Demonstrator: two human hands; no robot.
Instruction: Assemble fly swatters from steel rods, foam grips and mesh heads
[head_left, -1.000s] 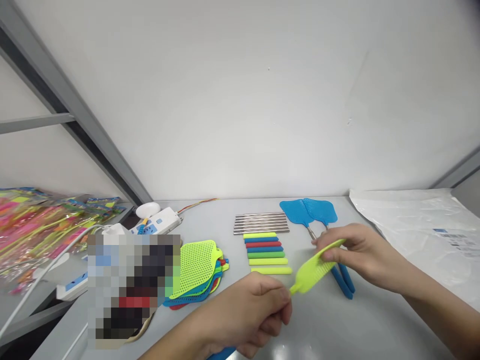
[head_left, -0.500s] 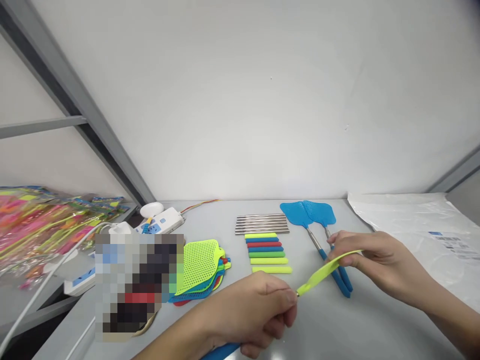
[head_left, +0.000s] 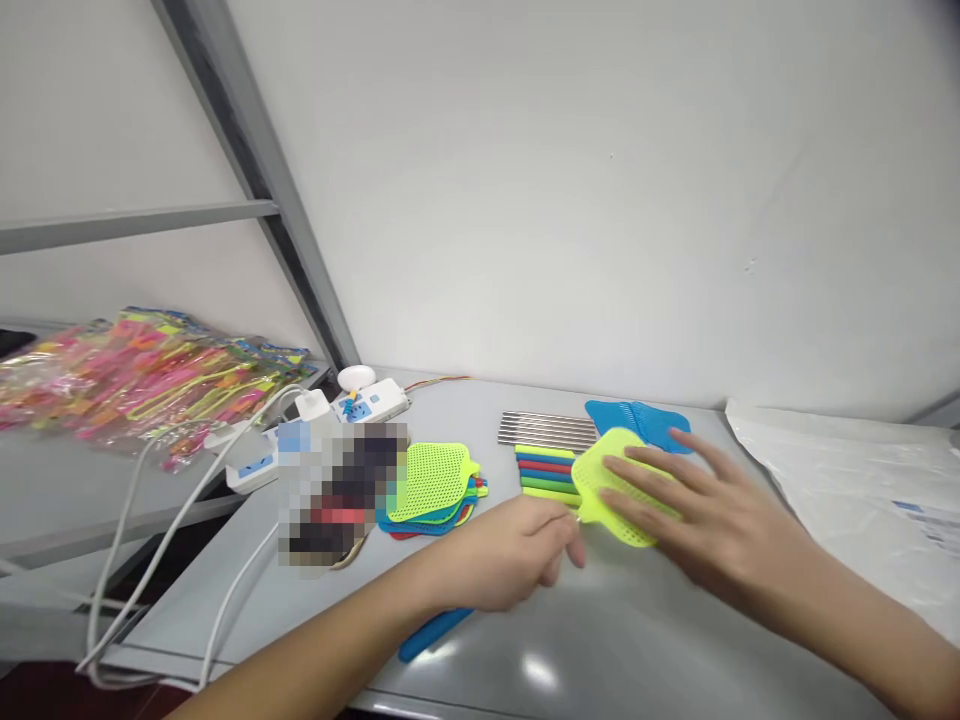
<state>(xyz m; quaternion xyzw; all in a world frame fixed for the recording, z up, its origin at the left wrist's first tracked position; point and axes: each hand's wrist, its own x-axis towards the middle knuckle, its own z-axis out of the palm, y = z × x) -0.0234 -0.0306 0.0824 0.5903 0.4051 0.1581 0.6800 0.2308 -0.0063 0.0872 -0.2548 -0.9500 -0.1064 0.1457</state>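
Note:
My left hand is closed round the thin metal rod of a fly swatter. The swatter's blue handle sticks out below my wrist, and its yellow-green head points right, its face turned toward me. Against that head my right hand lies with its fingers spread, not wrapped around it. Just behind are a row of metal rods and several coloured handle sleeves, partly covered by the swatter head. Blue fly swatter heads lie behind my right hand, which hides their handles.
Left of my hands, loose swatter heads are stacked beside a pixelated item. White power strips and cables run along the left edge. Bagged colourful goods fill a side shelf. A white plastic bag covers the right side.
My right hand has gone from pinching the edge of the yellow-green head to lying spread against it. The head has turned from edge-on to face me. The camera view has shifted.

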